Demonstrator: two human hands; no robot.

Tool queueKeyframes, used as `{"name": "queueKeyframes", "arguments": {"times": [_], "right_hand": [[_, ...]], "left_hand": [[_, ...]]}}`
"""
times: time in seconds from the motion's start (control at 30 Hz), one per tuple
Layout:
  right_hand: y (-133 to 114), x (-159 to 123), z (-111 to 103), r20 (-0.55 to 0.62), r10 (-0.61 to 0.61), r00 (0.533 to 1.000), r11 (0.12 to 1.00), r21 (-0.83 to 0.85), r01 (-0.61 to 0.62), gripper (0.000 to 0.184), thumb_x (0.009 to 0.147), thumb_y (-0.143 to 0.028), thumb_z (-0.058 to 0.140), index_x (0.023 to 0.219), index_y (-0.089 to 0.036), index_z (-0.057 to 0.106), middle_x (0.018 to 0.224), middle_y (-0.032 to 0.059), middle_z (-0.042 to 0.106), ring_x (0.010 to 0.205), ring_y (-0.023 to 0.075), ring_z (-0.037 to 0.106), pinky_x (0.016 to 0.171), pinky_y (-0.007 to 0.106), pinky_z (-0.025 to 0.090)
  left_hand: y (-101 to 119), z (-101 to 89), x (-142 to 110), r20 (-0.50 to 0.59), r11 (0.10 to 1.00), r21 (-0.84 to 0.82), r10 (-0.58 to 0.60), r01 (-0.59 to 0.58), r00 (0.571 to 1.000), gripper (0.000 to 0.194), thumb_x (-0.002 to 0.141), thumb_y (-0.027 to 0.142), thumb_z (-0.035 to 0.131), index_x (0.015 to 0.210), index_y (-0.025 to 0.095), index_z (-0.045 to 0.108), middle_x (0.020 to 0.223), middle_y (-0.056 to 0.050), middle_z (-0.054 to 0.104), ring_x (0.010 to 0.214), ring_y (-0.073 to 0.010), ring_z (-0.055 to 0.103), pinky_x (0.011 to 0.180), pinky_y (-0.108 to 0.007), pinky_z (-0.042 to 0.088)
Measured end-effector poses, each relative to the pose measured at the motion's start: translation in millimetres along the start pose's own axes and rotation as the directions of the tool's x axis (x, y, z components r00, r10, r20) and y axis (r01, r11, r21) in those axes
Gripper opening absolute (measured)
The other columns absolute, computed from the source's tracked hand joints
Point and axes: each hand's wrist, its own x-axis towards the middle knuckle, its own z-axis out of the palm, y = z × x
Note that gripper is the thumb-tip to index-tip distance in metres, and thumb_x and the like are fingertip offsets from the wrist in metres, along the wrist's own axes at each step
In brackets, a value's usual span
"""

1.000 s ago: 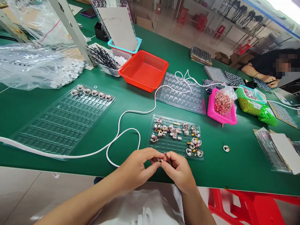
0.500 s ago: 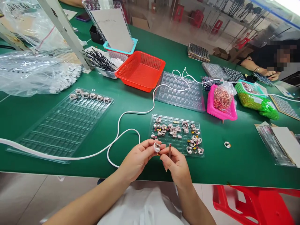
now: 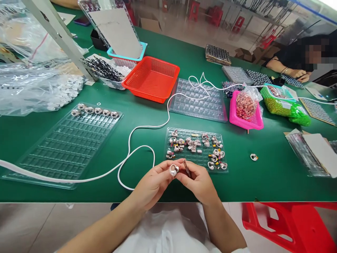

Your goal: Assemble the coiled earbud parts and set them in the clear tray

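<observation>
My left hand pinches a small silver-white ring-shaped part between thumb and fingertips. My right hand is closed on a thin brown stick-like piece held right beside that part. Both hands hover over the near edge of the green table, just in front of a small clear tray holding several similar parts with coloured bits. A large clear compartment tray at the left carries a row of finished silver parts along its far edge.
A white cord loops across the table. Behind are a red basket, a clear tray, a pink basket with copper coils, green bags and plastic bags at left. One loose part lies at right. Another person sits far right.
My hands have lifted slightly from the table edge and the silver part has turned into view in my left fingers; the brown piece has stayed against it. The camera has tilted a little.
</observation>
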Motion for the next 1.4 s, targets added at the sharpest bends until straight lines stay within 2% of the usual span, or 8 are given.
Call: {"name": "queueKeyframes", "arguments": {"times": [0.17,0.3,0.4,0.57,0.83,1.1,1.23,1.4], "right_hand": [[-4.4,5.9,-6.8,0.156,0.051,0.986,0.999,-0.004,-0.051,0.009,0.088,-0.026,0.067,0.083,-0.019,0.068,0.067,-0.0046,0.045,0.063,0.0114,0.036,0.058,0.026,0.029],[-1.0,6.3,-2.4,0.176,0.081,0.981,0.993,0.066,-0.094,0.012,0.086,-0.028,0.070,0.082,-0.018,0.065,0.067,-0.0049,0.042,0.063,0.0114,0.034,0.059,0.026,0.028],[1.3,4.6,-0.1,0.180,0.099,0.979,0.973,0.190,-0.133,0.017,0.085,-0.031,0.071,0.079,-0.018,0.062,0.069,-0.0045,0.043,0.063,0.0115,0.035,0.059,0.026,0.029],[-3.5,-1.0,-0.4,0.158,0.129,0.979,0.944,0.282,-0.170,0.023,0.085,-0.035,0.071,0.076,-0.018,0.058,0.071,-0.0040,0.046,0.062,0.0107,0.034,0.057,0.025,0.029],[-11.6,-15.2,8.2,0.042,0.184,0.982,0.967,0.174,-0.188,0.018,0.086,-0.036,0.069,0.084,-0.019,0.061,0.071,-0.0032,0.047,0.062,0.0117,0.035,0.057,0.026,0.030],[-9.7,-12.8,7.4,-0.009,0.172,0.985,0.977,0.133,-0.169,0.020,0.086,-0.038,0.068,0.080,-0.020,0.061,0.069,-0.0037,0.047,0.061,0.0117,0.038,0.057,0.025,0.032],[-2.8,-9.7,5.4,-0.047,0.175,0.983,0.969,0.183,-0.164,0.020,0.084,-0.038,0.068,0.080,-0.019,0.063,0.065,-0.0045,0.047,0.057,0.0106,0.037,0.053,0.025,0.031],[1.5,-6.5,4.7,-0.098,0.128,0.987,0.964,0.244,-0.101,0.018,0.084,-0.036,0.068,0.076,-0.020,0.065,0.063,-0.0044,0.051,0.053,0.0099,0.037,0.052,0.025,0.031]], "left_hand": [[4.7,0.2,-0.8,0.013,0.998,-0.028,-0.054,0.054,0.998,0.016,0.084,0.030,0.075,0.094,0.018,0.079,0.129,-0.010,0.067,0.118,-0.0252,0.058,0.098,-0.029,0.045],[5.6,3.6,0.7,-0.056,0.995,-0.066,-0.084,0.080,0.995,0.018,0.084,0.028,0.074,0.097,0.017,0.079,0.110,-0.010,0.073,0.100,-0.0227,0.063,0.089,-0.030,0.049],[5.5,6.6,2.0,-0.110,0.994,-0.078,-0.079,0.071,0.991,0.012,0.083,0.024,0.072,0.088,0.016,0.078,0.094,-0.008,0.074,0.089,-0.0198,0.063,0.083,-0.028,0.049],[4.1,9.0,3.7,-0.117,0.996,-0.083,-0.052,0.043,0.992,0.011,0.081,0.022,0.072,0.086,0.015,0.078,0.075,-0.004,0.069,0.077,-0.0167,0.060,0.077,-0.026,0.049],[0.2,6.8,1.6,-0.125,0.965,-0.226,-0.163,0.132,0.979,0.019,0.076,0.024,0.075,0.089,0.012,0.080,0.083,-0.008,0.072,0.083,-0.0199,0.062,0.079,-0.028,0.049],[-0.9,8.8,1.7,-0.148,0.957,-0.271,-0.151,0.106,0.977,0.011,0.076,0.021,0.073,0.084,0.013,0.078,0.081,-0.005,0.068,0.080,-0.0172,0.060,0.078,-0.027,0.050],[-1.9,10.7,2.4,-0.166,0.972,-0.222,-0.114,0.075,0.980,0.008,0.079,0.019,0.073,0.084,0.015,0.077,0.085,-0.004,0.066,0.083,-0.0165,0.059,0.080,-0.026,0.049],[-4.9,7.9,2.5,-0.188,1.000,-0.003,-0.014,0.014,0.982,0.011,0.082,0.023,0.074,0.090,0.016,0.076,0.085,-0.003,0.067,0.077,-0.0149,0.057,0.073,-0.025,0.047]]}}
